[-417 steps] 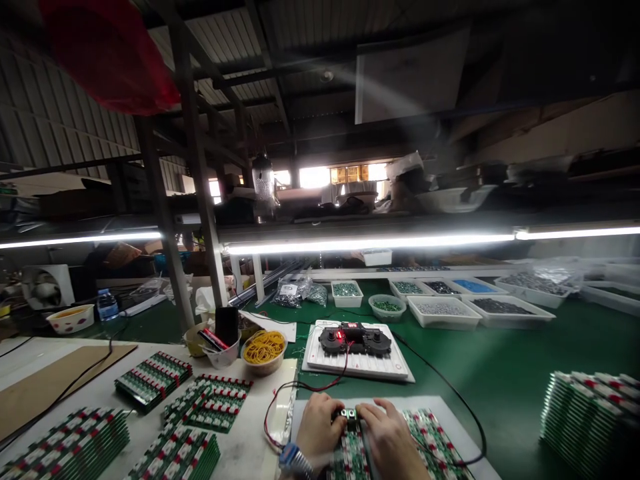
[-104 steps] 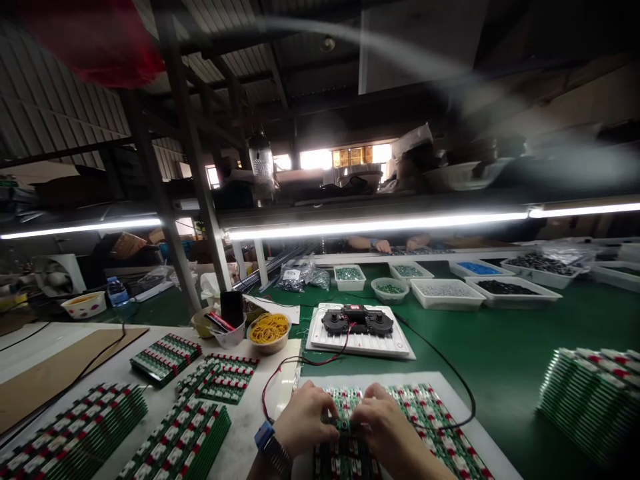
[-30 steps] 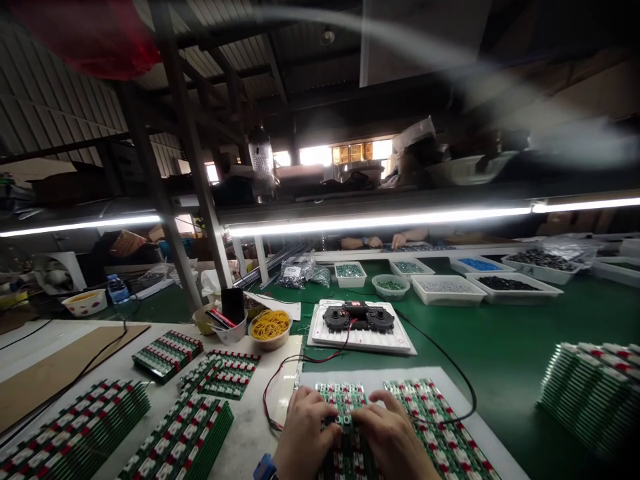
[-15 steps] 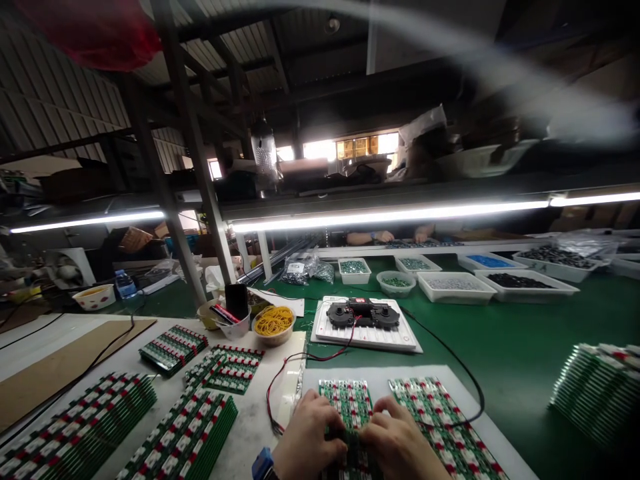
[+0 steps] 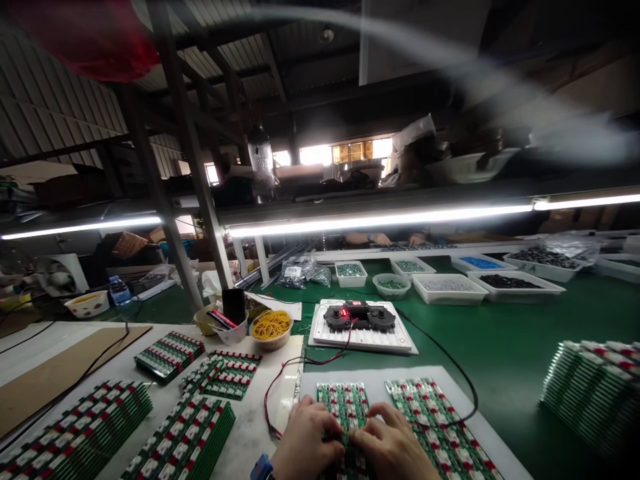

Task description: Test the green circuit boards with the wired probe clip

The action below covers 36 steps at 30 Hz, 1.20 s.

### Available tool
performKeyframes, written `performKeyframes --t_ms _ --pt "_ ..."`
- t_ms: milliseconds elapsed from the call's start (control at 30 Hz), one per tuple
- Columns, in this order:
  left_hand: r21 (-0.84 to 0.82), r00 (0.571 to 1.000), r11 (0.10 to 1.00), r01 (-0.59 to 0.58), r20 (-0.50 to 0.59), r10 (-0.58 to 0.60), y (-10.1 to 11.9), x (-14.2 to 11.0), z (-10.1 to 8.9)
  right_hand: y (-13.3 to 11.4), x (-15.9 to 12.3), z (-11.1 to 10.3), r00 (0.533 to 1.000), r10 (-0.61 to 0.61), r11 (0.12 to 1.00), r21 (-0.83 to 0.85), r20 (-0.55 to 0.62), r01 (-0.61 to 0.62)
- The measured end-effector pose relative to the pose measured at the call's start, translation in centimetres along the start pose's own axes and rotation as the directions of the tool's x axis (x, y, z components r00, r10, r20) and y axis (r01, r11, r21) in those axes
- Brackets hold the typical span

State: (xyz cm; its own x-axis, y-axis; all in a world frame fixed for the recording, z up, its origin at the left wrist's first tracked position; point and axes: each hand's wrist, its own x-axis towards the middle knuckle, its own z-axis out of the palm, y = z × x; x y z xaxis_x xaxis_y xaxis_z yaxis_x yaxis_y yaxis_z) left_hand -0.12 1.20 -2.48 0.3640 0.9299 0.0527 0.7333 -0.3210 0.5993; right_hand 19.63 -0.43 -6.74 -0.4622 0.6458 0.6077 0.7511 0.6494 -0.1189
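Note:
A green circuit board panel (image 5: 345, 403) with rows of white and red parts lies in front of me. My left hand (image 5: 313, 437) is over its left side, thumb and fingers curled together. On the panel's right part, my right hand (image 5: 387, 440) has its fingers bent in a pinch, close to the left. Whatever either hand pinches is hidden. A red and black wire (image 5: 273, 390) runs down beside my left hand; a black cable (image 5: 473, 377) loops round towards my right. Both lead from a black device (image 5: 359, 315) with a lit red display, on a white pad.
Another board panel (image 5: 435, 420) lies at right. Board stacks (image 5: 185, 433) stand at left, one more stack (image 5: 590, 380) at far right. Beyond are a bowl of yellow rubber bands (image 5: 271, 325), trays of small parts (image 5: 450, 288) and a co-worker's hands (image 5: 383, 239).
The red display on the black device, dark before, is now lit. My right hand has shifted slightly left and its fingers have moved on the panel. My left hand stays nearly in place.

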Motion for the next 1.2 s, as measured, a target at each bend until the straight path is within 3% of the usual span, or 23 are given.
performKeyframes --t_ms 200,533,1000,1200 --pt "0.057 1.0 0.998 0.018 0.0 -0.018 0.1 0.0 0.1 0.5 0.2 -0.1 0.997 -0.063 0.995 -0.069 0.035 0.065" --pt "0.117 0.999 0.993 -0.026 -0.018 0.028 -0.7 0.8 0.9 1.0 -0.2 0.7 0.997 0.034 0.999 -0.032 -0.068 -0.036" --pt "0.086 0.996 0.992 -0.088 0.04 0.085 -2.3 1.0 1.3 1.3 -0.5 1.1 0.997 0.061 0.997 -0.046 -0.039 -0.063" --pt "0.099 1.0 0.995 -0.01 0.022 0.008 -1.3 0.9 1.1 1.3 -0.6 1.4 0.997 0.065 0.997 -0.041 -0.033 -0.066"
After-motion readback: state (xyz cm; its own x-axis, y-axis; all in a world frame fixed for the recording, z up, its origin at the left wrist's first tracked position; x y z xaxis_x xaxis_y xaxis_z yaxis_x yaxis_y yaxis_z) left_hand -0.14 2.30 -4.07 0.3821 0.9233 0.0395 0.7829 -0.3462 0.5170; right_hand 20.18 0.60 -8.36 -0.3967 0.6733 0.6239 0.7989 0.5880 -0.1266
